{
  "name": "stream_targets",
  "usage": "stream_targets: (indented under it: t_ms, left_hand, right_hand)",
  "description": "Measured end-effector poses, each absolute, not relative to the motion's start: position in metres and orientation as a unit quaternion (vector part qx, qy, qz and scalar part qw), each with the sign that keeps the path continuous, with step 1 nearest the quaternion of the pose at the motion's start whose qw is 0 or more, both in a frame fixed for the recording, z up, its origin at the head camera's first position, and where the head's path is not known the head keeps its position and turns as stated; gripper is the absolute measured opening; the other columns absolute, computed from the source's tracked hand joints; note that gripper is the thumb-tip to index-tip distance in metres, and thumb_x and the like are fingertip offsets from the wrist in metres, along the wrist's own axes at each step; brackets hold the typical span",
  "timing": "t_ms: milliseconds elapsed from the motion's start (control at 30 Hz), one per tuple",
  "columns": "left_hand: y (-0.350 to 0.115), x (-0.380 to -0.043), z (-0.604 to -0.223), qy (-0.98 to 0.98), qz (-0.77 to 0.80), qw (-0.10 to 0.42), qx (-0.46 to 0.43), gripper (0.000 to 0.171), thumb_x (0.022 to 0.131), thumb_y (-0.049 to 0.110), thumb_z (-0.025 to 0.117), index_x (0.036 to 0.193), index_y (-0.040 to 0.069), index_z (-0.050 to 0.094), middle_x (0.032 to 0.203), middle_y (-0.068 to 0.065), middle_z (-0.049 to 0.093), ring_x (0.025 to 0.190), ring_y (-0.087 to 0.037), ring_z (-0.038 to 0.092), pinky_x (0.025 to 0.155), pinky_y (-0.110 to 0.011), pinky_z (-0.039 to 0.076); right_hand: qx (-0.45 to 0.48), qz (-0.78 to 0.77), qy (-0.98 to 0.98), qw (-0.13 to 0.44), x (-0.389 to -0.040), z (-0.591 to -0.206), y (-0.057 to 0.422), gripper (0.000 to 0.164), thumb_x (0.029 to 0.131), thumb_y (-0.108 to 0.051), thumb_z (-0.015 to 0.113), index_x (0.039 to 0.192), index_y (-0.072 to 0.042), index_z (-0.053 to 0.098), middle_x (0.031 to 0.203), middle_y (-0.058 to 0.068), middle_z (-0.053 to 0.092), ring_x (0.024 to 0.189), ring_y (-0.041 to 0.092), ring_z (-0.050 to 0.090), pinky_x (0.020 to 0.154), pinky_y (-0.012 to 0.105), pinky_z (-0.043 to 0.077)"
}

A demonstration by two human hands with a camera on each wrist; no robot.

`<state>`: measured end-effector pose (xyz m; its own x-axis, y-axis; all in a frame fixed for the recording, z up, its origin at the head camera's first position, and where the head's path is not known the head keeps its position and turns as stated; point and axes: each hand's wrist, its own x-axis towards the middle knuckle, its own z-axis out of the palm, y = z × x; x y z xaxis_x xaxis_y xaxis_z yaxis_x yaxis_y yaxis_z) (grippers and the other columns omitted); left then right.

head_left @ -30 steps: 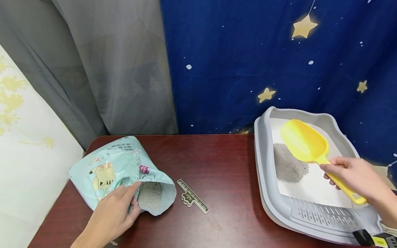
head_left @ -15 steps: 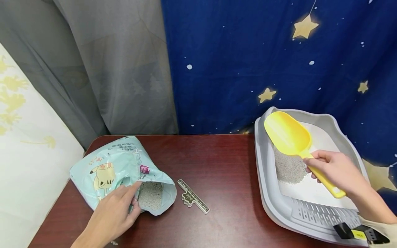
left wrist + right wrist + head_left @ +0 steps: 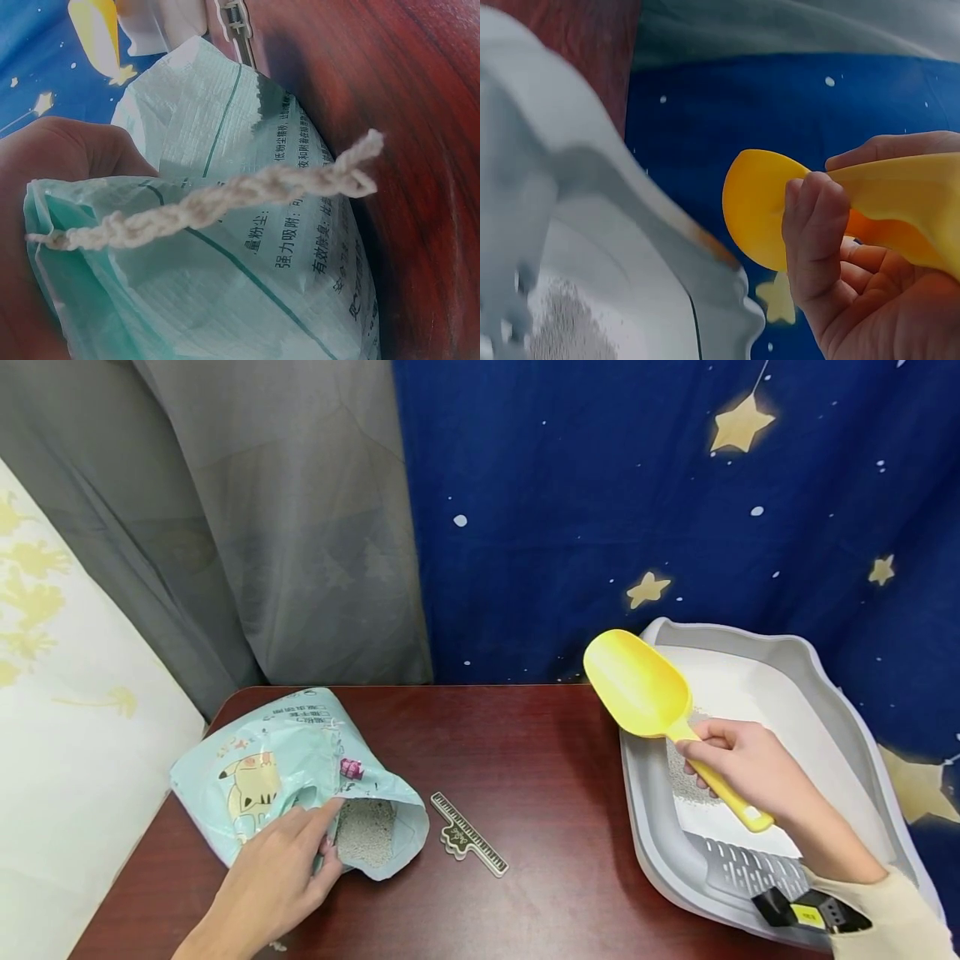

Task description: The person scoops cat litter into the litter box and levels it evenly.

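Note:
In the head view my right hand grips the handle of a yellow scoop, whose bowl looks bare inside. The scoop hangs over the left rim of a grey litter box. A small heap of grey cat litter lies on the box's white floor, partly hidden by hand and scoop. At the left, my left hand pinches the edge of a pale blue litter bag. The bag lies on its side, its mouth held apart, with grey litter showing inside. The right wrist view shows my fingers curled round the scoop's handle.
A long clip with a ruler-like edge lies on the dark red table between bag and box. A blue star curtain and a grey curtain hang behind. A white wall panel borders the left.
My right hand has carried the scoop leftward, from above the litter heap to over the box's left rim. The left hand and the bag have stayed in place.

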<state>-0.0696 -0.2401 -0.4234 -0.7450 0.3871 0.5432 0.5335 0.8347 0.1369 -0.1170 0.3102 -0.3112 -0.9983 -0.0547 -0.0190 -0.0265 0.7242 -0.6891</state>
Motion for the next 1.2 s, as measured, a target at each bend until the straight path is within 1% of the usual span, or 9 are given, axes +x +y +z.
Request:
stream_targets:
  t_ms: [267, 500, 700, 900, 1033, 1200]
  left_hand:
    - [-0.24, -0.07, -0.423, -0.921, -0.145, 0.259, -0.252, 0.052, 0.074, 0.007, 0.076, 0.126, -0.001, 0.075, 0.083, 0.012, 0.058, 0.073, -0.007, 0.051, 0.06, -0.03, 0.05]
    - [-0.24, -0.07, -0.422, -0.921, -0.148, 0.257, -0.253, 0.052, 0.075, 0.007, 0.075, 0.126, -0.001, 0.075, 0.084, 0.011, 0.059, 0.074, -0.007, 0.051, 0.06, -0.03, 0.05]
    - [-0.24, -0.07, -0.422, -0.921, -0.149, 0.256, -0.252, 0.051, 0.075, 0.007, 0.075, 0.125, -0.001, 0.075, 0.084, 0.011, 0.06, 0.073, -0.007, 0.05, 0.06, -0.03, 0.049]
    - [-0.24, -0.07, -0.422, -0.921, -0.149, 0.257, -0.252, 0.051, 0.075, 0.007, 0.074, 0.125, -0.001, 0.075, 0.085, 0.009, 0.063, 0.073, -0.008, 0.051, 0.06, -0.031, 0.05]
    - [-0.24, -0.07, -0.422, -0.922, -0.149, 0.254, -0.251, 0.051, 0.075, 0.007, 0.074, 0.125, 0.0, 0.075, 0.085, 0.009, 0.063, 0.073, -0.008, 0.051, 0.06, -0.031, 0.05]
    - [-0.24, -0.07, -0.422, -0.922, -0.149, 0.252, -0.251, 0.051, 0.075, 0.007, 0.074, 0.125, -0.001, 0.075, 0.084, 0.012, 0.059, 0.073, -0.007, 0.05, 0.059, -0.03, 0.049]
  right_hand:
    - [-0.055, -0.392, 0.918, 0.027, -0.117, -0.313, 0.286, 0.019, 0.103, -0.021, 0.072, 0.096, -0.004, 0.072, 0.07, 0.003, 0.067, 0.057, 0.02, 0.062, 0.05, 0.03, 0.051]
    - [-0.086, -0.403, 0.91, 0.035, -0.113, -0.315, 0.265, 0.016, 0.103, -0.017, 0.074, 0.094, -0.004, 0.072, 0.069, 0.003, 0.068, 0.057, 0.018, 0.063, 0.05, 0.03, 0.051]
    - [-0.087, -0.413, 0.905, 0.057, -0.109, -0.319, 0.248, 0.01, 0.101, -0.014, 0.076, 0.097, -0.006, 0.073, 0.073, 0.006, 0.069, 0.061, 0.02, 0.065, 0.053, 0.031, 0.053]
    - [-0.082, -0.413, 0.905, 0.059, -0.105, -0.328, 0.232, 0.009, 0.1, -0.015, 0.077, 0.096, -0.008, 0.073, 0.073, -0.001, 0.07, 0.064, 0.021, 0.069, 0.054, 0.03, 0.053]
    - [-0.086, -0.411, 0.906, 0.051, -0.101, -0.334, 0.221, 0.01, 0.098, -0.016, 0.078, 0.094, -0.01, 0.071, 0.07, -0.004, 0.068, 0.061, 0.018, 0.067, 0.052, 0.029, 0.051]
    - [-0.087, -0.404, 0.91, 0.033, -0.096, -0.345, 0.209, 0.008, 0.096, -0.017, 0.079, 0.094, -0.012, 0.072, 0.068, -0.007, 0.067, 0.057, 0.013, 0.063, 0.052, 0.028, 0.049]
